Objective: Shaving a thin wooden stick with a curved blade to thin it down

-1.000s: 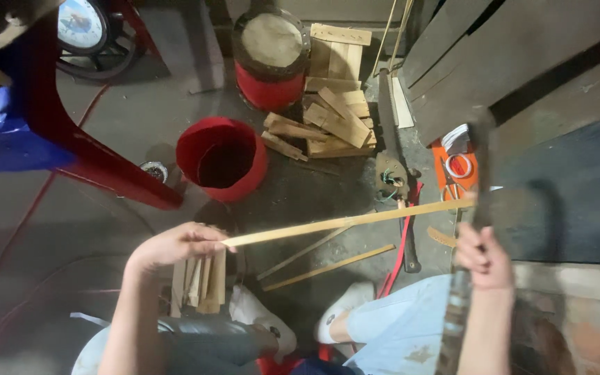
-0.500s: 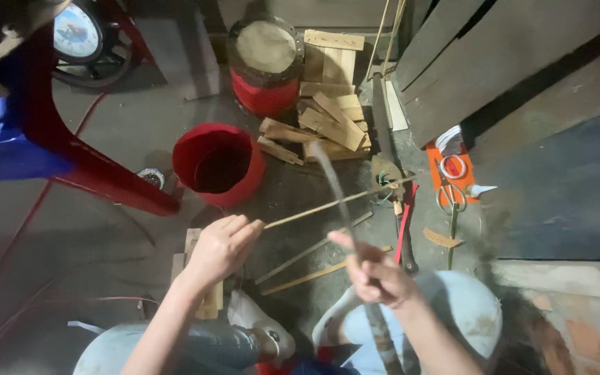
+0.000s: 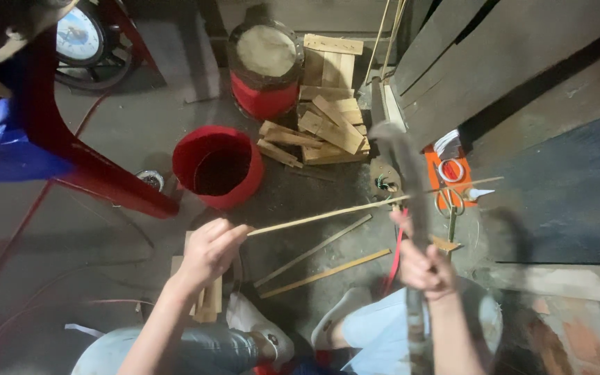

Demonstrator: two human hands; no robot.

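The red bucket (image 3: 218, 167) sits beyond the left hand (image 3: 210, 251), which pinches one end of a long bamboo strip (image 3: 355, 207). The right hand (image 3: 425, 267) grips a curved knife (image 3: 411, 173) touching it; shaving well likely needs a shallow, steady blade angle.

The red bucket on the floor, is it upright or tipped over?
Upright. The red bucket stands on the floor with its round mouth facing up toward the camera, and its dark inside is visible. What it holds cannot be told.
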